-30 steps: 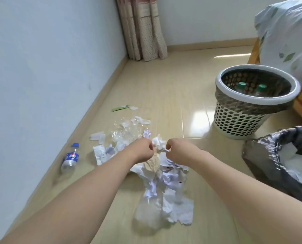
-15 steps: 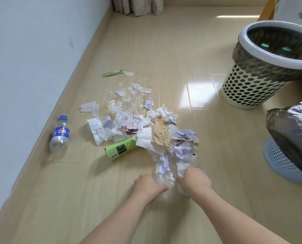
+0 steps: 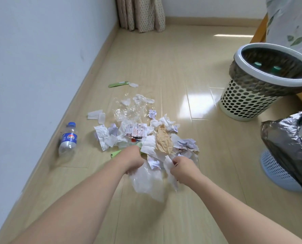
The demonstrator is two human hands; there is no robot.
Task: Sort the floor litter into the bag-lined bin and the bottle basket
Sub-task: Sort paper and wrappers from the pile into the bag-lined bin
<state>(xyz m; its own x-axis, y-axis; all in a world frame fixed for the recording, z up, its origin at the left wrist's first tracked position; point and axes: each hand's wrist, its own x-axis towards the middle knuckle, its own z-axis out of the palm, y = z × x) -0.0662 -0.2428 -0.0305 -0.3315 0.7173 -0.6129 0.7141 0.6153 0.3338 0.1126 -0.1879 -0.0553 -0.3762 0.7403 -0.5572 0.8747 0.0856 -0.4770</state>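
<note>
- Our litter pile (image 3: 152,138) lay on the floor (image 3: 164,67) near the wall, well apart from the bottle basket (image 3: 252,95) and the bag-lined bin (image 3: 287,152) on our right.
- It was mostly crumpled paper and thin plastic film (image 3: 146,180), which we judged light, soft and apt to shed scraps (best gathered from underneath, at the near edge).
- Our left hand (image 3: 134,159) reached forward, fingers curled into the film and paper.
- Our right hand (image 3: 182,168) pinched a paper scrap beside it.
- A blue-capped bottle (image 3: 68,138) lay alone by the wall.
</note>
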